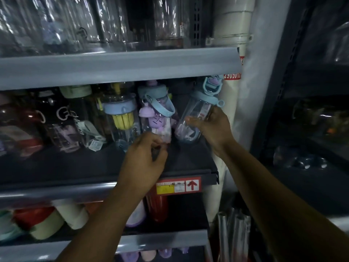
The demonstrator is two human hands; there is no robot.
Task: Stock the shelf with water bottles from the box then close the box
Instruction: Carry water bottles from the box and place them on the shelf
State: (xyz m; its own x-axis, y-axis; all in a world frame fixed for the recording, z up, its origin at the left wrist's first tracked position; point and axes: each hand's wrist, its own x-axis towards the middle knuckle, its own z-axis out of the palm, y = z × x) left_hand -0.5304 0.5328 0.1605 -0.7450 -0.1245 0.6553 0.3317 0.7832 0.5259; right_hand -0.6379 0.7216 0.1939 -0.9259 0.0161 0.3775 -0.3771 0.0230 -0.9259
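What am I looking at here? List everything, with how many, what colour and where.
blue-lidded bottle: one, clear, pale blue lid, tilted at the right end of the middle shelf
purple bottle: one, clear, purple and blue top, middle shelf, centre
yellow-core bottle: one, clear, blue ring, left of the purple bottle
dark bottles: several, count unclear, middle shelf, left
price label: one, red and yellow, middle shelf's front edge
red bottle: one, lower shelf
cream cups: at least two, lower shelf, left
wrapped items: several, clear, blurred, top shelf
left hand: pinches the purple bottle's base
right hand: grips the blue-lidded bottle
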